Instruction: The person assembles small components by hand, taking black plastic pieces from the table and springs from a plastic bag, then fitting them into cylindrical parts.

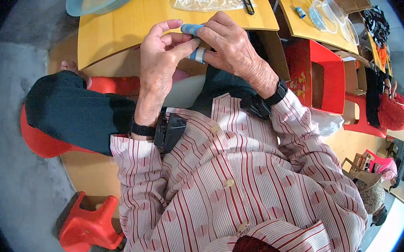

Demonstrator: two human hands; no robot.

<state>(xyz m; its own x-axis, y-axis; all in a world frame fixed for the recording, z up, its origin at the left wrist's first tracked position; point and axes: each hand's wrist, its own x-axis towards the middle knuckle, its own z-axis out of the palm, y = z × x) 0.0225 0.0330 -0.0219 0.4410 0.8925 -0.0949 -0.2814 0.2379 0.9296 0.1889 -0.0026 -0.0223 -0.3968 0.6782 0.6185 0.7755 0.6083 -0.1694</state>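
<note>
Over the near edge of the yellow table (122,37), my left hand (157,58) and my right hand (233,44) meet at the fingertips. Blue wrapping (191,29) covers the tip of my right index finger, and a blue and whitish wrap (198,55) circles my right thumb. Both hands are closed in a pinch; whatever lies between the fingers is too small or hidden to make out. Beyond them lies a clear plastic bag (189,3) with many small silvery-blue pieces. Black thread snips (247,2) rest beside it.
A pale blue basin (76,7) with small black parts stands at the far left. Clear round tubs (329,14) sit on another table to the right. Red stools (88,227) and a red chair-like piece (327,76) flank me. Other people (392,109) are at the far right.
</note>
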